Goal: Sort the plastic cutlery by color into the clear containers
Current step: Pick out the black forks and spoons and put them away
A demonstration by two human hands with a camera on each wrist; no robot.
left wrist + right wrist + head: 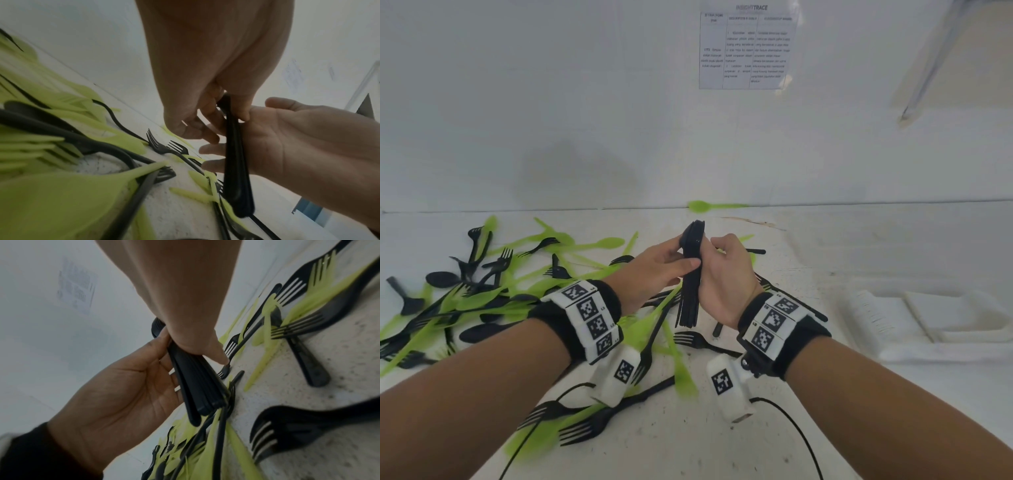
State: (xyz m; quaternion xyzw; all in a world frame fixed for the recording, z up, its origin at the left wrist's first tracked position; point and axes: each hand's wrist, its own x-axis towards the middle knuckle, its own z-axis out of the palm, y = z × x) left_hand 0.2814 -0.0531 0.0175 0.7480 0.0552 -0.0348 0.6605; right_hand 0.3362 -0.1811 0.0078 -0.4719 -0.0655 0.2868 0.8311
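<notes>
While the mixed pile of green and black cutlery (482,294) lies spread over the left of the desk (825,246), your left hand (654,263) pinches the bundle of black cutlery (691,274) near its heads, thumb across the front. Your right hand (726,277) curls round the same bundle from the other side, so both grips are clenched on it, above the desk. The handles (688,311) fan out below, so easing either grip could let pieces slide down into the pile. The clear containers (928,318) sit well apart at the right; a loose carry risks scattering pieces.
</notes>
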